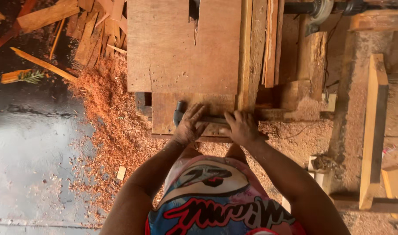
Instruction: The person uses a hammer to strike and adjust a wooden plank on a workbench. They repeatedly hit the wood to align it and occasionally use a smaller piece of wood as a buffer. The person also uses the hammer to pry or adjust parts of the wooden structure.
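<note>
My left hand (189,124) and my right hand (241,127) both rest on a dark metal bar tool (212,119) lying across the near edge of a wooden bench top (181,52). The tool's dark rounded head (179,111) sticks out to the left of my left hand. Both hands curl over the bar, which runs left to right. A long plank (252,48) stands on edge just beyond my right hand, running away from me.
Reddish sawdust (112,113) is heaped on the wet dark floor (29,143) to the left. Wood offcuts (90,30) lie at the upper left. A pale timber beam (375,126) stands at the right, and a motor shaft (325,8) sits at the top.
</note>
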